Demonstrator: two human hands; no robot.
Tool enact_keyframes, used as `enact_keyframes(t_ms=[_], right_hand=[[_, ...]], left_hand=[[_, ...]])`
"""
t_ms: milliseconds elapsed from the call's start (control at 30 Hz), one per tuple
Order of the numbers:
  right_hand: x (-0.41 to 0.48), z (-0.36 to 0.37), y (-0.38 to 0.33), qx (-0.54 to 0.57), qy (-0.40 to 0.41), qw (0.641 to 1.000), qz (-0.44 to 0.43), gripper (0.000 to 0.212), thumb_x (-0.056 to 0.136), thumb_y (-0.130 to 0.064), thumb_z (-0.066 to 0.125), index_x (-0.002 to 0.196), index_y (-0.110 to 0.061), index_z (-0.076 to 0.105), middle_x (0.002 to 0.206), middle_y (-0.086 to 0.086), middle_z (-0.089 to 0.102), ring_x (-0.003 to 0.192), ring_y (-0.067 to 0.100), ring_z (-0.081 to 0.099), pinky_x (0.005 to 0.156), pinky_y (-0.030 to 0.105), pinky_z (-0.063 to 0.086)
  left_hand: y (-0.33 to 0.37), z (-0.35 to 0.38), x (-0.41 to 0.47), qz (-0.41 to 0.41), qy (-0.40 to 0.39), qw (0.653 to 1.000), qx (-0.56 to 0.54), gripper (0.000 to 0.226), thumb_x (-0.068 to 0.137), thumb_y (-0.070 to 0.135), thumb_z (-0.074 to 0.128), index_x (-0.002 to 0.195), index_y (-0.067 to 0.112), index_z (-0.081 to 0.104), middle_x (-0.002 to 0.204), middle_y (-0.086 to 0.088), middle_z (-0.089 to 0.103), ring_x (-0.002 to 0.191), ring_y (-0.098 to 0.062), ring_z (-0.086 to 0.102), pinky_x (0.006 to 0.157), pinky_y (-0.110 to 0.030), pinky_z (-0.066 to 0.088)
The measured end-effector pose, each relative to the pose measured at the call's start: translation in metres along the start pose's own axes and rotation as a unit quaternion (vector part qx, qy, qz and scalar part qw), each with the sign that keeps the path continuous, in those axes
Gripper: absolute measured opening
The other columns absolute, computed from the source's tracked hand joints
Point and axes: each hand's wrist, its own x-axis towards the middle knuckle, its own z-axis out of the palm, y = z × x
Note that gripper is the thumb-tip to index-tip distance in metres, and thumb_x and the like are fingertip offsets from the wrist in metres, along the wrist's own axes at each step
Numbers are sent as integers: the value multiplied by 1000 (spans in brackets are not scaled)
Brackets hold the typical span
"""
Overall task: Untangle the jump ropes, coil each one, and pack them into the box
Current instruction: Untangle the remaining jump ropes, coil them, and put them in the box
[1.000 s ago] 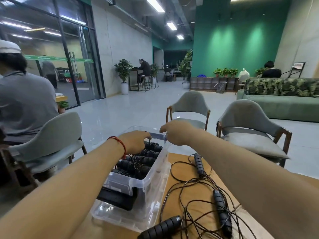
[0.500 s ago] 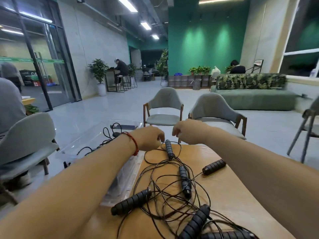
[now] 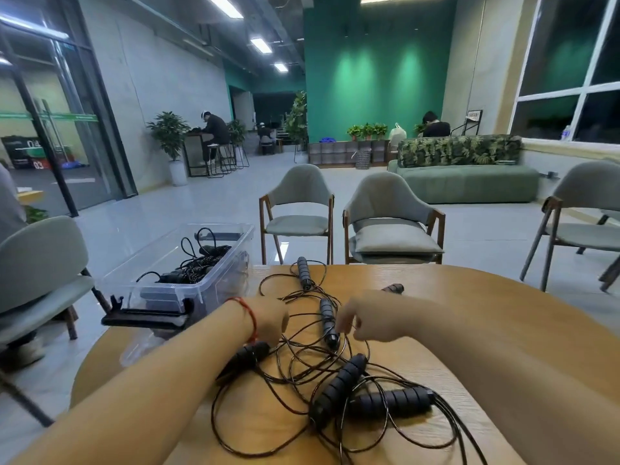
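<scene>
Several black jump ropes with ribbed foam handles lie tangled, their thin cords looping over the round wooden table. My left hand, with a red string at the wrist, reaches down into the tangle just above one handle; its fingertips are hidden. My right hand curls its fingers and pinches at a thin cord beside another handle. The clear plastic box stands at the table's left edge and holds coiled ropes.
Two grey chairs face the table's far side. One more chair stands to the left and one to the right. A loose handle lies near the table's far edge. People sit far off in the room.
Both hands have drawn back from the box and the table's far edge and dropped onto the middle of the tangle. The view has swung to the right.
</scene>
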Motion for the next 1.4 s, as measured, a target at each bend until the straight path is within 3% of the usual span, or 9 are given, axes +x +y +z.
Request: enact_keyframes(t_ms=[133,300,467,600,767,867,1000,1200,1400], right_hand=[[-11,29,-7,-14,-47,998,-34,47,97,-19,74,140,-36,65,147,-11,56,124,8,49,106,33,42],[-14,48,-5,-21,-43,999,-20,41,94,-28,79,132,-36,66,129,-10,62,112,15,58,96,36,53],[-21,21,-5,68,54,996,-19,30,91,-32,82,116,-36,68,114,-16,59,101,5,59,91,27,51],[-33,-5,6,41,171,984,-23,23,92,-34,80,111,-35,68,108,-16,60,95,4,57,83,25,50],[-50,-44,30,135,409,899,75,13,95,-37,77,102,-31,68,95,-15,64,87,6,59,76,27,48],[-52,-56,46,63,377,910,162,14,95,-44,72,103,-33,69,100,-8,68,95,19,62,82,38,52],[-53,-53,50,23,279,939,197,12,88,-40,78,96,-39,68,106,-8,68,102,20,62,87,40,56],[-47,-41,47,51,287,942,167,15,89,-28,83,102,-32,78,104,-8,71,98,18,64,84,34,53],[-52,-52,42,291,408,856,126,11,91,-33,83,99,-29,77,92,-7,74,91,18,72,83,39,62]], left_hand=[[1,19,-6,28,65,997,35,47,98,12,67,142,28,61,144,-2,59,132,-25,55,110,-39,52],[21,32,-27,124,139,981,-47,27,107,41,55,128,29,67,124,8,66,113,-12,61,99,-33,54],[42,37,-42,127,56,981,-137,38,102,63,51,123,33,62,106,10,68,94,-9,65,89,-34,57],[17,43,-48,113,82,982,-129,32,94,54,69,118,37,57,103,12,65,93,-8,65,83,-28,56],[-10,38,-60,56,168,971,-159,24,106,34,56,126,29,68,113,11,70,98,-4,66,86,-21,54],[-10,22,-66,72,216,933,-278,24,112,28,47,122,29,69,104,4,72,83,-6,67,73,-22,56],[-10,-17,-75,136,234,889,-369,35,109,19,50,105,45,73,118,9,73,100,-22,65,87,-30,51],[-1,-40,-73,124,158,956,-214,12,103,26,63,109,32,71,109,14,73,106,-5,69,99,-31,57],[18,12,-47,101,110,978,-147,51,101,52,62,147,30,56,144,7,61,125,-13,59,108,-35,53]])
